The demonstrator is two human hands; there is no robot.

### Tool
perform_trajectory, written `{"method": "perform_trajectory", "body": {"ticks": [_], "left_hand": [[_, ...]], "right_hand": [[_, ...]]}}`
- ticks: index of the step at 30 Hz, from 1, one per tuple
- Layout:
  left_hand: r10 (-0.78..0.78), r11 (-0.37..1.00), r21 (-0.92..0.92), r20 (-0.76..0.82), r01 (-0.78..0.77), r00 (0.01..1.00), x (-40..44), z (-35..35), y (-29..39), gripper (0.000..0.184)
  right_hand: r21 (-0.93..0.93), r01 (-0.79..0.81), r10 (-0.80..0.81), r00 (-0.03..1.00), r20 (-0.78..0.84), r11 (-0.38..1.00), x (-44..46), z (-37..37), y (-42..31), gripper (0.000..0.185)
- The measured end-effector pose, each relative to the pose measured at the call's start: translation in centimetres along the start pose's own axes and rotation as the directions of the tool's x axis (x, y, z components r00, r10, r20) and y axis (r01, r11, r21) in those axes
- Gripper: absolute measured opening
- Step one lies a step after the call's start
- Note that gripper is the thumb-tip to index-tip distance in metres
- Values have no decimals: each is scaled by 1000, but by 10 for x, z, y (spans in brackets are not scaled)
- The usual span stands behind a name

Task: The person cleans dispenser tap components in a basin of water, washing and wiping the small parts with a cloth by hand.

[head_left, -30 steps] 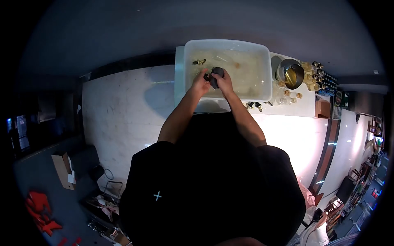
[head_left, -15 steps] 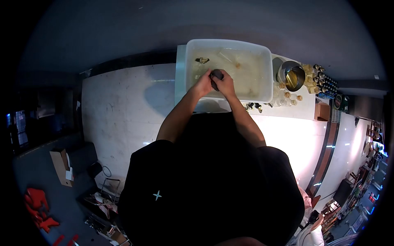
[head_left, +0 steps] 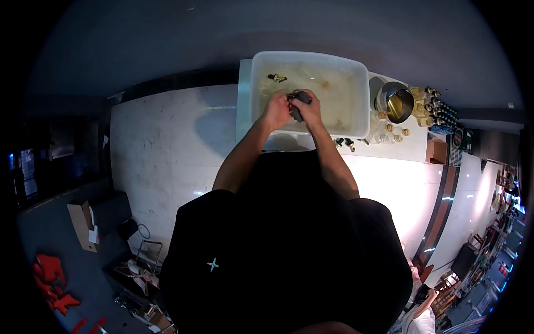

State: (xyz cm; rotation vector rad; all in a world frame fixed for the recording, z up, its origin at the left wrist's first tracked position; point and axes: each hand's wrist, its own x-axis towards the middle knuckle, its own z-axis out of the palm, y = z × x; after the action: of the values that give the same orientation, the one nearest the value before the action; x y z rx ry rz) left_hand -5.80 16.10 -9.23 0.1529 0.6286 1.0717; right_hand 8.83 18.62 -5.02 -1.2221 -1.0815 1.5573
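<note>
Both my hands meet over the white plastic tub (head_left: 365, 106), which holds cloudy water. My right hand (head_left: 313, 113) is closed around a dark grey pad (head_left: 303, 98), a sponge or folded cloth. My left hand (head_left: 276, 113) presses against it with fingers curled; a small dark thing shows at its fingertips, too hidden to name. A black and gold bottle pourer (head_left: 277, 78) lies in the water near the far left corner. More pourers (head_left: 346, 143) lie on the table beside the tub's near right edge.
Right of the tub stand a metal bowl (head_left: 399, 106), clear bottles with cork-coloured tops (head_left: 389, 128) and rows of pourer-topped bottles (head_left: 427, 107). A cardboard box (head_left: 436, 150) is at the table's right end. A person in white (head_left: 423, 322) is at lower right.
The dark pad has shifted slightly right and now sits mostly in my right hand. My left fingers have curled in more. The pourer in the water has drifted a little right and away.
</note>
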Motion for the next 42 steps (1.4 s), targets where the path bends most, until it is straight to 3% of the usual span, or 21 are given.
{"method": "perform_trajectory", "body": {"ticks": [2, 3, 6, 12, 18, 21, 24, 27, 30, 34, 36, 39, 42], "left_hand": [[40, 995, -91, -6, -41, 999, -16, 31, 14, 63], [61, 989, -136, -11, -61, 998, -24, 43, 20, 67], [109, 956, -279, 52, -91, 993, -29, 42, 26, 74], [130, 946, -312, 99, -93, 987, -26, 35, 26, 73], [115, 979, -166, -47, -121, 992, -15, 24, 19, 46], [139, 986, -75, -121, -149, 983, -15, 26, 15, 41], [205, 976, 84, -35, -201, 978, -10, 8, 16, 38], [160, 965, 242, -245, -99, 956, -25, 25, 20, 34], [185, 969, 208, -263, -132, 947, -18, 8, 12, 32], [311, 846, 512, -244, -150, 919, -14, 30, 9, 27], [371, 780, 599, -210, -182, 904, -22, 52, 6, 25], [257, 766, 639, -199, -74, 946, -20, 47, 7, 24], [174, 840, 541, -186, -47, 967, -17, 37, 6, 25]], "right_hand": [[137, -45, 54, 996, -66, 990, -2, -2, -7, 32], [115, -3, 17, 992, -127, 993, -1, -4, -8, 31], [243, -86, 118, 986, -120, 966, 0, -16, -12, 32], [240, -132, 169, 975, -145, 962, -3, -19, -14, 34], [204, -172, 195, 975, -103, 964, -2, -20, -6, 35], [197, -173, 193, 977, -92, 965, -3, -18, -7, 35], [166, -174, 185, 981, -50, 971, -6, -17, -13, 33], [129, -137, 140, 990, -11, 982, -6, -14, -12, 32], [53, -72, 72, 997, 6, 996, -3, -10, -5, 32], [-105, 51, -49, 999, 18, 993, 1, -12, 7, 35], [-171, 6, -4, 1000, 12, 985, 1, -13, 7, 35], [-263, -8, 11, 1000, 10, 965, 1, -14, 3, 38], [-281, 10, -5, 1000, 18, 960, -1, -13, 0, 41]]}}
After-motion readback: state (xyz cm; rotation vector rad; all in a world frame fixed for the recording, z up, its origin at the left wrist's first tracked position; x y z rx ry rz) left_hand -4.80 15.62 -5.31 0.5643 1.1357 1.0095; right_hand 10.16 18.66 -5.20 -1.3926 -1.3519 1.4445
